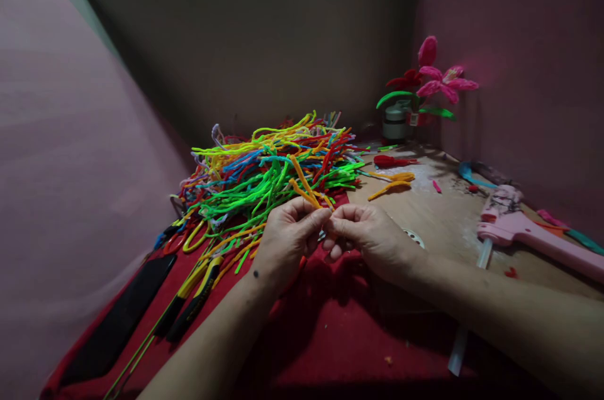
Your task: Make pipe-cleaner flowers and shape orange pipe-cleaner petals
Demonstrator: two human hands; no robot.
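Observation:
Orange pipe cleaners [306, 185] stick up from between my two hands, their lower ends hidden by my fingers. My left hand [295, 230] pinches them between thumb and forefinger. Close against it, my right hand [363, 231] is pinched on the same orange stems, its fingertips almost touching the left thumb. A big heap of pipe cleaners [255, 189] in green, yellow, red, blue and orange lies just behind my hands. On the board [429, 208] to the right rest orange looped pipe-cleaner pieces [394, 185] and a red one [394, 161].
A pink glue gun [533, 233] with a clear glue stick [484, 253] lies at the right. Pliers [195, 299] with yellow-black handles and a black flat object [123, 318] lie on the red cloth [330, 350] at left. Pink fuzzy flowers [446, 82] stand at the back right.

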